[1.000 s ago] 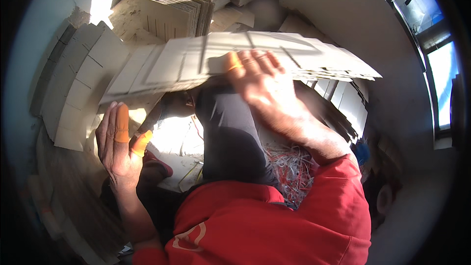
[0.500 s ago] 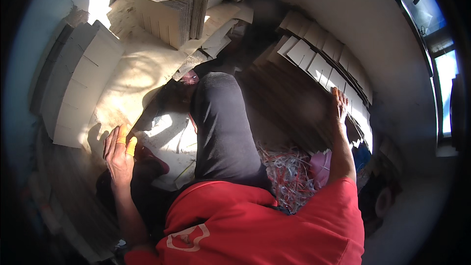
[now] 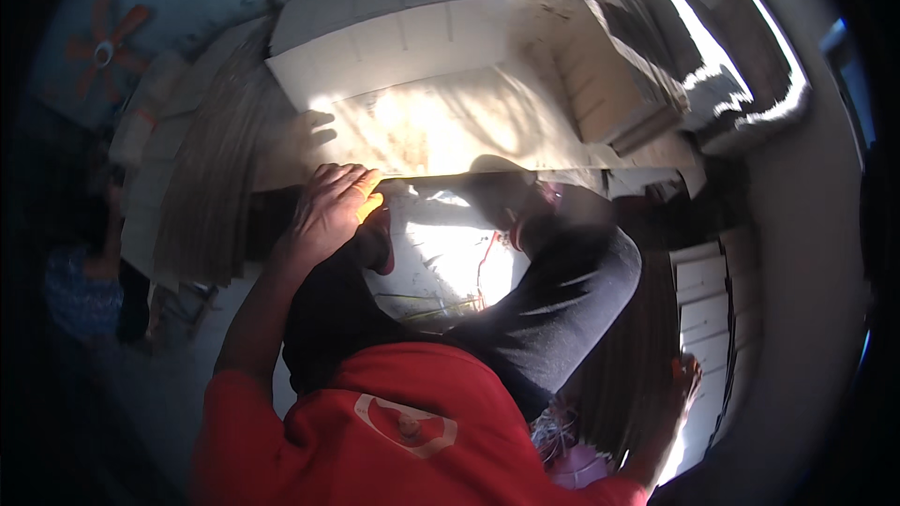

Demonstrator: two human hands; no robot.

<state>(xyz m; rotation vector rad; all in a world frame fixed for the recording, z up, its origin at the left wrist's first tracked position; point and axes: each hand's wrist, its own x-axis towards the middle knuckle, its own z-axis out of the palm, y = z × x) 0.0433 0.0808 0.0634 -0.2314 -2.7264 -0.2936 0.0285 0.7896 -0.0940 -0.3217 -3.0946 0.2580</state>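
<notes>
Cardboard sheet (image 3: 450, 131), light, stiff, bendable; left hand (image 3: 328, 211) flat on its near edge, fingers spread, grasping nothing.

Right hand (image 3: 682, 377) low at the dark right side, fingers indistinct, grip not discernible, left hand (image 3: 330, 208) palm hidden against the cardboard sheet (image 3: 441, 126), orange item under its fingers unidentifiable, person at far left (image 3: 80, 276) lost in shadow.

An orange fan (image 3: 106, 49) hangs on the blue wall at upper left. Below it, at the left edge, sits another person in blue (image 3: 82, 286). A bright window (image 3: 848, 84) shows at the right rim, with a pink bundle (image 3: 577, 464) near the bottom edge.
</notes>
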